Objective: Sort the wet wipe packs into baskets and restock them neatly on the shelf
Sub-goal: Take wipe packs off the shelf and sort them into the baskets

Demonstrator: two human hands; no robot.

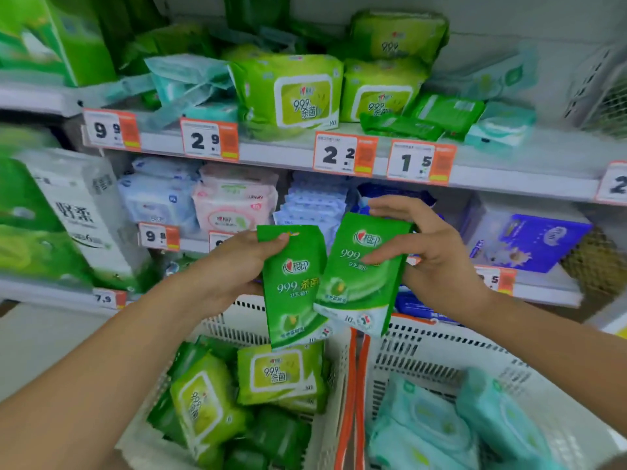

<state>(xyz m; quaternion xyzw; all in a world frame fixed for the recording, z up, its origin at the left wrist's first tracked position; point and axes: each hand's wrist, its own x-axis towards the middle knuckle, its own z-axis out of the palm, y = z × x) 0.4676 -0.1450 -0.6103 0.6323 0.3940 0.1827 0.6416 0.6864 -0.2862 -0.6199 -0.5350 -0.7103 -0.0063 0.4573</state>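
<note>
Two bare arms reach in from the lower corners of the frame toward a shop shelf. In the centre, each hand holds one small dark green wipe pack upright. The left hand (237, 262) pinches the left pack (295, 286) near its top, thumb on the front and fingers hidden behind. The right hand (431, 249) grips the right pack (363, 273) along its right edge, with the thumb lying across the front and the other fingers curving over the top. The two packs overlap slightly, the right one in front of the left one's edge.

Below the hands, across the bottom of the frame, two white slotted baskets stand side by side. The left basket (237, 320) holds green packs, both large ones with lime-coloured lids and small dark green ones. The right basket (434, 340) holds pale teal packs (437, 418). Orange handles (356, 395) run between the two baskets.

Across the upper half of the frame, the top shelf (509, 178) carries large green packs (291, 93) in the middle, pale teal packs at left and right, and a few small dark green packs just right of centre. Orange-and-white price tags (342, 154) line its front edge. The shelf beneath holds blue, pink and white packs. At the left edge stand large paper product bundles (78, 212).
</note>
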